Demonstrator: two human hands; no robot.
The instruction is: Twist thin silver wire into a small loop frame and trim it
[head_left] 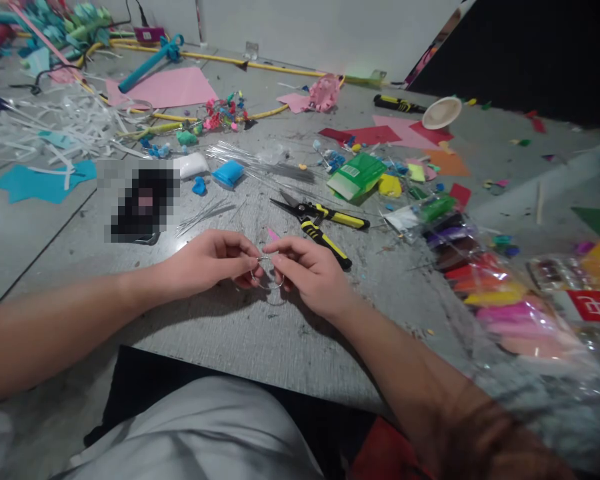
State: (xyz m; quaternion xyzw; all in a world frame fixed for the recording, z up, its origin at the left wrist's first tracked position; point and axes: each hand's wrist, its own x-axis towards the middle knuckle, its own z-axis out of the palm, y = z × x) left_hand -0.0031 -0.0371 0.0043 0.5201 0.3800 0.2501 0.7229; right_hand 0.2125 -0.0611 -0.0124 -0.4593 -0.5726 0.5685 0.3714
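Wire (271, 288), silvery and curved into a small ring, sits at the centre of the dial, between the 2 hands and just at or above the grey tabletop (240, 330); I cannot tell if it touches. The left hand (214, 263), at 9 o'clock of the ring, pinches it between thumb and fingertips. The right hand (314, 273), at 3 o'clock, grips it likewise, the fingertips of the 2 hands close together. Shears (306, 210) with yellow-and-black handles lie at 2 o'clock, splayed and near the right hand. At 12 o'clock, farther off, is a sheaf of thin straight rods (260, 167); a blue packet (229, 173) lies beside it at 11. A pixelated dark object (145, 200) is at 10 o'clock, past the left hand. A green packet (357, 177) lies between 1 and 2 o'clock, and clear bags of coloured material (500, 293) spread at 3.
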